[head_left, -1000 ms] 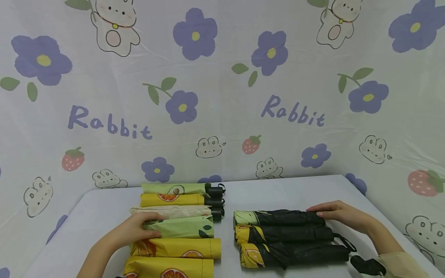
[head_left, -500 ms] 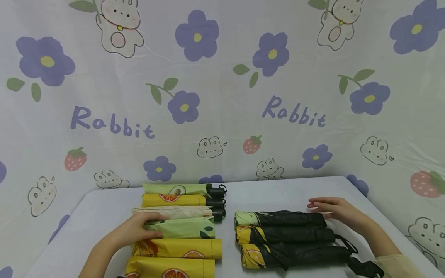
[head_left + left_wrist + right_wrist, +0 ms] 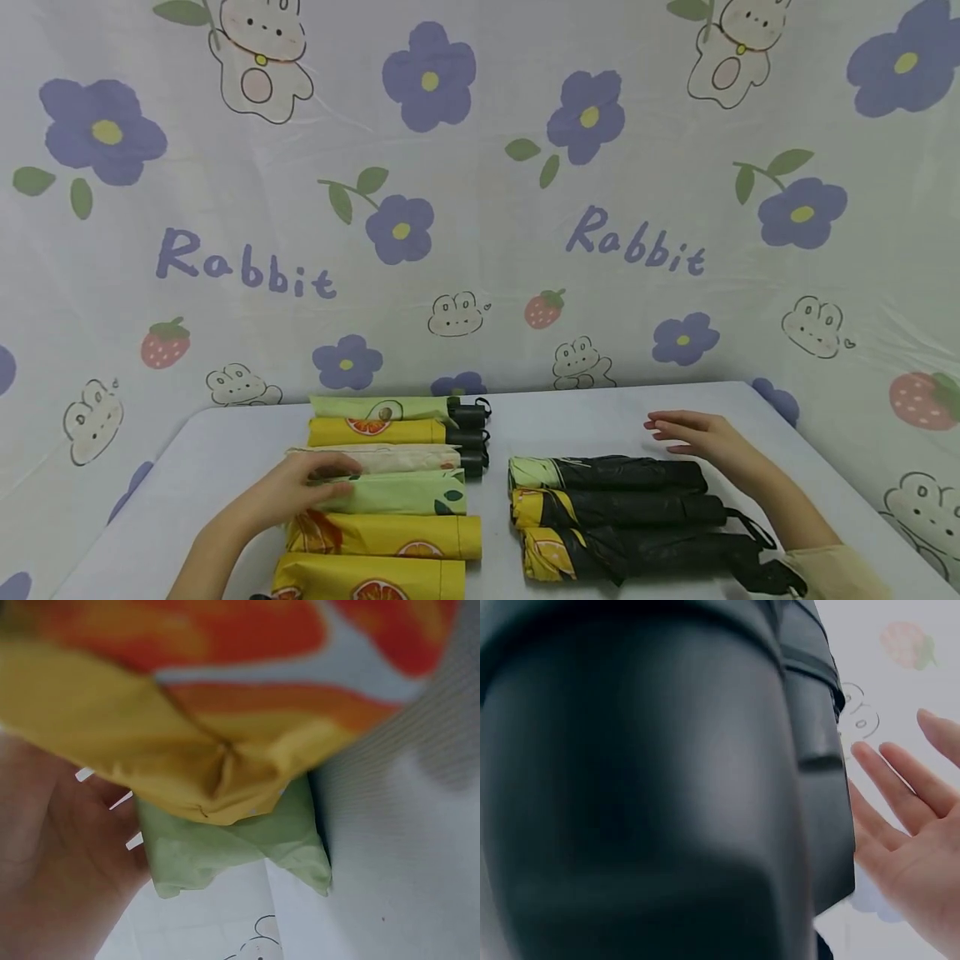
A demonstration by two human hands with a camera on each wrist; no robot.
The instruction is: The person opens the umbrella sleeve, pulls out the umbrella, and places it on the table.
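In the head view my left hand (image 3: pixel 288 493) grips the left end of a light green umbrella sleeve (image 3: pixel 405 493), thumb on the near side and fingers over the far side. Two yellow orange-print sleeves (image 3: pixel 438 536) lie nearer me; one (image 3: pixel 225 765) hides part of the green one in the left wrist view. My right hand (image 3: pixel 701 437), fingers spread and holding nothing, hovers beyond the right end of a black folded umbrella (image 3: pixel 630 473) with a green tip. Two more black umbrellas (image 3: pixel 645 507) with yellow tips lie parallel in front of it.
Behind the left hand lie three sleeved umbrellas with black handles: cream (image 3: pixel 405 458), yellow (image 3: pixel 420 431) and green (image 3: pixel 337 407). A black handle (image 3: pixel 645 780) fills much of the right wrist view. The white table (image 3: pixel 570 417) meets a rabbit-print cloth (image 3: pixel 480 208).
My right hand has lifted off the end of the far black umbrella and moved left and away from me, its fingers spreading. My left hand keeps its place on the green sleeve.
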